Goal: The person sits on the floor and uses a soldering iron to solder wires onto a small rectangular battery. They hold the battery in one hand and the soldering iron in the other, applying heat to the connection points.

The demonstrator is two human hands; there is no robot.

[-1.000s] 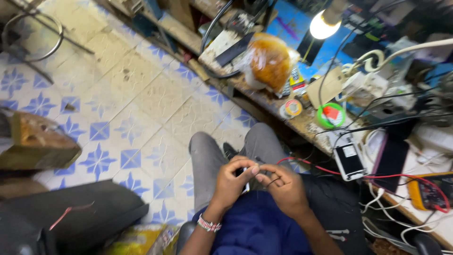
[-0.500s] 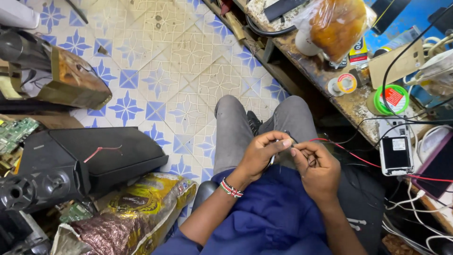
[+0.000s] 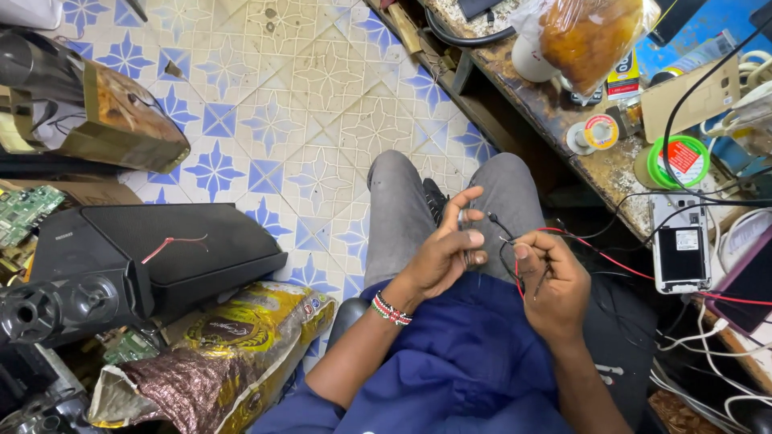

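Head view: your two hands sit over your lap, close together. Left hand (image 3: 446, 253) pinches a small dark part, fingers half curled. Right hand (image 3: 551, 281) is closed on two thin wires (image 3: 595, 251), one red, one black, trailing to the bench (image 3: 563, 120). One phone (image 3: 679, 245) there, two solder spools.

The floor (image 3: 322, 120) is cream tile with blue star patterns. The trousers (image 3: 402, 217) are grey and the shirt (image 3: 474, 370) deep blue. A red wire (image 3: 611, 261) and black wire (image 3: 503, 257) cross the lap. The left wrist's bracelet (image 3: 392, 309) is red, white and green beaded. On the right, a green tape roll (image 3: 674, 161) has a red centre.
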